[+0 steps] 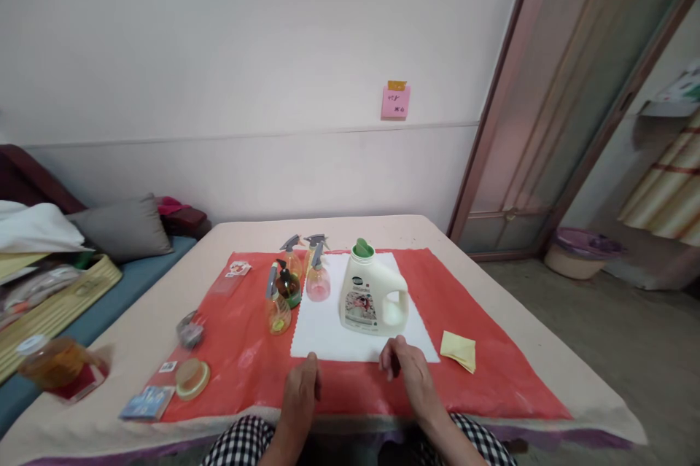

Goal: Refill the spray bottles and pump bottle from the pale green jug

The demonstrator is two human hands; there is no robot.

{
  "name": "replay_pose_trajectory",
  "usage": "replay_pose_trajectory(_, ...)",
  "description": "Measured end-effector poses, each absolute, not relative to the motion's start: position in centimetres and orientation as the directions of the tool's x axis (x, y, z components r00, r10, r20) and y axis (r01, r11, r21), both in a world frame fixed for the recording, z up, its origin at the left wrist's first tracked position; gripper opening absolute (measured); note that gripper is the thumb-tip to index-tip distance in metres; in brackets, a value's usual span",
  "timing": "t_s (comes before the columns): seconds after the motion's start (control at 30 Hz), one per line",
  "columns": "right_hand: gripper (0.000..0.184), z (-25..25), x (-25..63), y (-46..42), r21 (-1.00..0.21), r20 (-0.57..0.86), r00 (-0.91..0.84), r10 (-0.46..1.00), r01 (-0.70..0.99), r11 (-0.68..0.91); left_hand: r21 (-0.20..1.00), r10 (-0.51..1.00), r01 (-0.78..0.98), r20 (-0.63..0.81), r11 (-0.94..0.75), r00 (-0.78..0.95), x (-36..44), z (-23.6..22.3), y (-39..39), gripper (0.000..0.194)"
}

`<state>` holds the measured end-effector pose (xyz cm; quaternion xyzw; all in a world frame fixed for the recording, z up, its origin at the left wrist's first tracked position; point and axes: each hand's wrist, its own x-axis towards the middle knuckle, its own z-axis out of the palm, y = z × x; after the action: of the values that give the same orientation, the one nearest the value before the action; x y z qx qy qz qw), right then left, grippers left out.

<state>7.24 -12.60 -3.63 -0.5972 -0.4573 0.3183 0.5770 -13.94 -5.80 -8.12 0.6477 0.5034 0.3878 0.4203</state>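
Cream jug (358, 291) with green spout (362, 248), white mat (317, 331), red sheet (481, 320), black-and-white checked trousers (243, 440)

Cream handled jug (356, 309), green spout (362, 249), upright on white sheet (317, 338)

Beyond the hands (411, 371) and the cream-covered table (394, 233) rises a plain white wall (273, 50); a pinkish-framed, translucent panelled door (536, 123) stands to their right above a grey floor (580, 320). A blue-cushioned sofa (147, 262) with a grey pillow (128, 225) sits to their left.
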Motion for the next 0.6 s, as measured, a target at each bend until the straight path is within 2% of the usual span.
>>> replay_pose_trajectory(0.3,0.080,-9.6,6.8,-7.5,-0.991,-0.045,0.462,0.886,0.090,-0.098,0.936,0.987,0.351,-0.043,-0.015,0.156,-9.4,-10.2,-1.2,0.067)
replay_pose_trajectory(0.43,0.081,-12.2,5.5,-6.5,-0.980,-0.159,0.461,0.873,0.034,-0.197,0.937,0.983,0.337,-0.140,0.094,0.116,-8.4,-12.3,-1.5,0.072)
replay_pose_trajectory(0.6,0.081,-12.9,5.4,-6.4,-0.966,-0.226,0.433,0.873,0.015,-0.258,0.947,0.983,0.292,-0.164,0.136,0.076,-7.7,-13.8,-2.5,0.069)
